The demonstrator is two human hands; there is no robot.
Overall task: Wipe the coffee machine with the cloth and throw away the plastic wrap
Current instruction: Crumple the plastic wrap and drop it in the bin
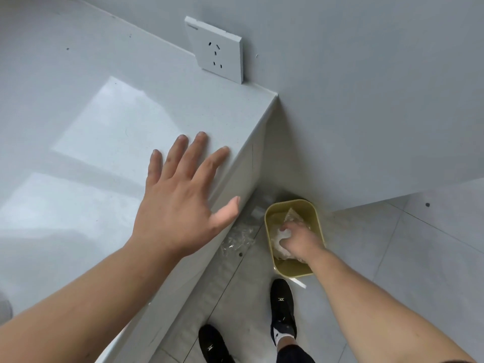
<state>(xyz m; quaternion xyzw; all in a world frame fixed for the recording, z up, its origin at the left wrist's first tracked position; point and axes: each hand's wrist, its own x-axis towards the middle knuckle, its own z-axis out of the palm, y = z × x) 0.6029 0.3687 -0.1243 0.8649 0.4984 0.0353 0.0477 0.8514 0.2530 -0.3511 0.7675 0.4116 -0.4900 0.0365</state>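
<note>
My right hand reaches down into a yellow-green waste bin on the floor and is closed around crumpled clear plastic wrap, pressing it inside the bin. More clear plastic shows against the bin's far side. My left hand rests flat, fingers spread, on the white countertop close to its right edge, holding nothing. Neither the coffee machine nor the cloth is in view.
A white wall socket sits at the counter's back corner against the grey wall. Another clump of clear plastic lies on the tiled floor between the counter base and the bin. My two black shoes stand just in front of the bin.
</note>
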